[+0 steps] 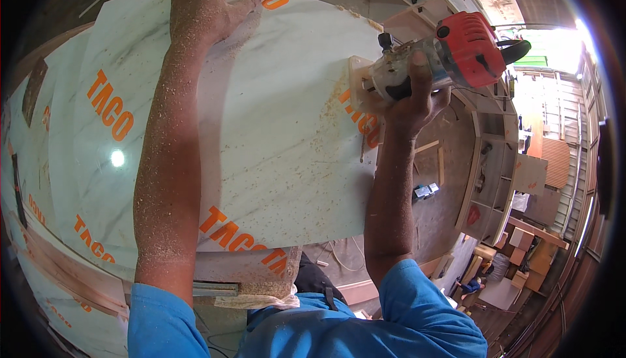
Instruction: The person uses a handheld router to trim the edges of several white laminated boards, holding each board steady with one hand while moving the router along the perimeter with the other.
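A large white marble-patterned panel (pixel 280 123) with orange lettering lies in front of me, dusted with wood chips. My left hand (pixel 207 9) grips its far edge, fingers curled over the rim and the thumb stretched along the surface. Sawdust coats that hand and forearm. At the panel's right edge, my right hand (pixel 417 104) is closed around the lower body of a trim router (pixel 469 48). The router has a red motor housing and a clear base, and it leans to the right with its base by the panel edge. My right fingers are partly hidden behind it.
More marble-patterned sheets (pixel 65 143) spread out at the left. Beyond the right edge stands an open wooden frame (pixel 486 169). Wood offcuts (pixel 521 253) are piled at the lower right, and a small boxy object (pixel 425 192) lies on the floor.
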Tool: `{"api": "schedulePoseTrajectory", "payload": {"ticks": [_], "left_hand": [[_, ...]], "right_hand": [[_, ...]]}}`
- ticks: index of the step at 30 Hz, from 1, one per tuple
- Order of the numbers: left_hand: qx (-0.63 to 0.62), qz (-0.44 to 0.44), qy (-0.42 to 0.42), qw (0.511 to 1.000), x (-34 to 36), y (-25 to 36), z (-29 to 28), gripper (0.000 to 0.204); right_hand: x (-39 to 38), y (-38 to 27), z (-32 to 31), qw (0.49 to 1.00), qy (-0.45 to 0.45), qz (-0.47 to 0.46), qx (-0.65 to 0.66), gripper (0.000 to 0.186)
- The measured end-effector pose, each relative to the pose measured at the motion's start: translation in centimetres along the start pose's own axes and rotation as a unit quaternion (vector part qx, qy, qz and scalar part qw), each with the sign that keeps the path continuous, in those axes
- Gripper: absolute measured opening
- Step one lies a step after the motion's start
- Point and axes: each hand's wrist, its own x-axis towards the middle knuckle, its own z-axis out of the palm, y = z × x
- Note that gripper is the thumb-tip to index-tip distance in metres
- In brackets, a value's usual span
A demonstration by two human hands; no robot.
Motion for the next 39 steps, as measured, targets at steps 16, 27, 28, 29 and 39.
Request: {"api": "schedulePoseTrajectory", "payload": {"ticks": [16,27,28,29,39], "left_hand": [[-0.118,-0.120,0.032,0.985,-0.8,4.1,-4.7,0.057],[-0.111,-0.140,0.017,0.984,-0.6,3.8,-3.3,0.058],[-0.105,-0.140,0.012,0.984,-0.5,3.7,-3.5,0.057],[-0.099,-0.141,0.007,0.985,-0.5,3.7,-3.6,0.057],[-0.114,-0.121,0.021,0.986,-1.0,3.6,-3.7,0.056]], "right_hand": [[-2.5,-2.5,-2.1,0.998,-0.010,0.018,-0.061,0.027],[-7.3,-5.2,-4.9,0.998,-0.039,0.023,-0.033,0.038],[-7.4,-5.4,-5.0,0.998,-0.050,0.016,-0.039,0.039],[-7.5,-5.4,-5.0,0.998,-0.049,0.017,-0.038,0.039],[-8.5,-6.0,-5.5,0.997,-0.059,0.035,-0.035,0.041]]}}
